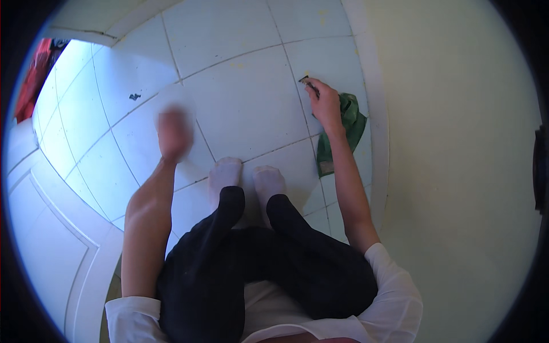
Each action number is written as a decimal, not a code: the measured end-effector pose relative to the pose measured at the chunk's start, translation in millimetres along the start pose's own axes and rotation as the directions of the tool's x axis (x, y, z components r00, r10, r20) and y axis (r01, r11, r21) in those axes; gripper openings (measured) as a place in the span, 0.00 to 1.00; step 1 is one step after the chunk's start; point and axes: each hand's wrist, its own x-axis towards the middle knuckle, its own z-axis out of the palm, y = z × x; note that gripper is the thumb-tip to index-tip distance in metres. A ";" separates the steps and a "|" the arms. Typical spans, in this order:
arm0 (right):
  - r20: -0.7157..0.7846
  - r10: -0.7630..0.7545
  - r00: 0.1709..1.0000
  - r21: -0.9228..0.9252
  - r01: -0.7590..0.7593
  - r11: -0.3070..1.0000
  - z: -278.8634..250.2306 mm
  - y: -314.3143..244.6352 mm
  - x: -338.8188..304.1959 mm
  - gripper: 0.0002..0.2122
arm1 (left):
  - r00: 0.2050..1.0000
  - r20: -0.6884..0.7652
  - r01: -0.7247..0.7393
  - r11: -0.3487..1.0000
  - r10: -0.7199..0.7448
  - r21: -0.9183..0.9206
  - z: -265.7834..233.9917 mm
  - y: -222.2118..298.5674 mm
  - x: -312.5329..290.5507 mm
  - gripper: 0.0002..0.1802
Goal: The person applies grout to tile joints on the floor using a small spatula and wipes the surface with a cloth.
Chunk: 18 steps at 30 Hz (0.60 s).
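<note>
- The thin dark piece [304, 79] was at the far right part of the white tile floor [246, 103], near a line between two tiles. It stuck out past the right hand [326, 106].
- The right grip was pinched around the piece.
- The step in hand looked like holding the piece down low by the floor. I could not tell if its tip touched the tiles.
- The next move seemed to call for a firm hold and a good look at the tip.
- The piece looked small, narrow and almost black. It was too small to tell just what it was.
- A crumpled green cloth [351, 123] lay beside and partly behind the right arm [354, 188].
- The left hand [174, 132] was well apart from the piece. It was blurry, so I could not tell if its grip was loose or tight.
- A dark scrap [134, 96] lay up and to the left of that hand.
- Two feet in pale socks [269, 180] were nearer the body.
</note>
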 end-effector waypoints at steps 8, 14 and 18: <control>0.013 -0.091 0.996 -0.117 0.092 0.989 -5.8 4.2 -19.3 0.12 | 1.000 -0.012 -0.026 1.000 0.026 -0.002 0.9 -2.3 0.6 0.18; 0.108 -0.072 0.992 -0.231 0.095 0.968 -11.4 -3.9 -31.0 0.14 | 1.000 0.006 -0.014 1.000 0.014 -0.002 -1.8 6.0 2.9 0.19; 0.073 -0.078 0.994 -0.238 0.094 0.967 -3.0 -4.3 -37.8 0.14 | 1.000 0.007 0.010 1.000 -0.010 -0.008 -4.8 10.0 3.2 0.19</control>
